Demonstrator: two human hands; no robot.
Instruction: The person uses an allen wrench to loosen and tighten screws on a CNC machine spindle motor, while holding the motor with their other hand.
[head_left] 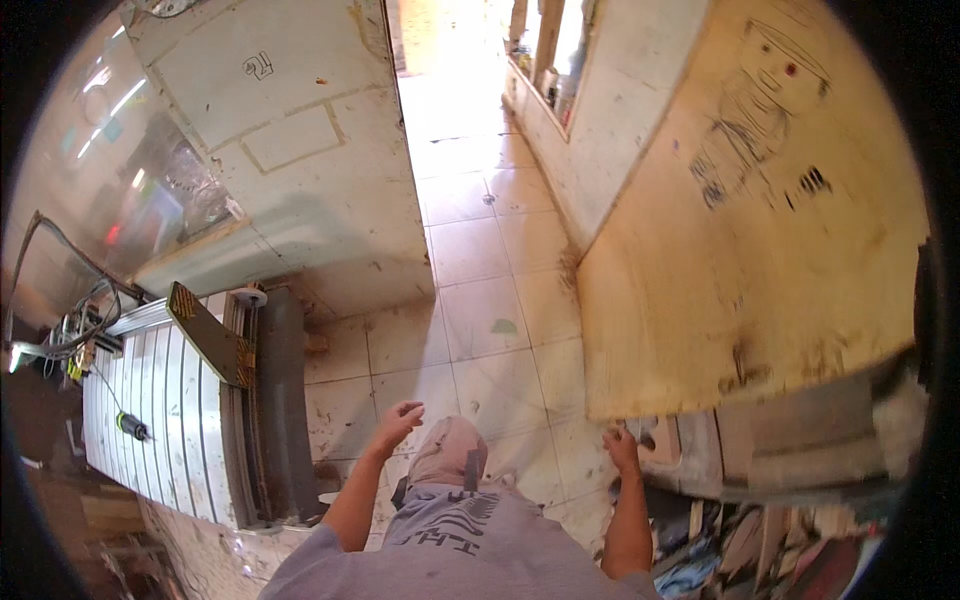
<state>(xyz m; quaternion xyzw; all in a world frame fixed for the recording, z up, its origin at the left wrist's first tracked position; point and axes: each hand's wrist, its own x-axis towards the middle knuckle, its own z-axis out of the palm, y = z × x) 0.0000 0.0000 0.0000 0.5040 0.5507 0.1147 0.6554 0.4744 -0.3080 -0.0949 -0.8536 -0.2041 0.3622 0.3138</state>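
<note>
My left hand is held out in front of my body, fingers loosely stretched and nothing in them. To its left stands a machine with a slotted metal bed, apart from the hand. On that bed lies a small black-and-green tool with a thin metal tip. My right hand hangs just under the lower left corner of a large yellowish wooden board. Its fingers are curled together, and whether anything small is between them is hidden. I cannot tell if it touches the board's edge.
A tiled floor runs ahead between a pale partition and a wall with a window opening. Bright light comes from the far end. Offcuts and rags are piled at lower right. The machine's gantry plate sticks up on the left.
</note>
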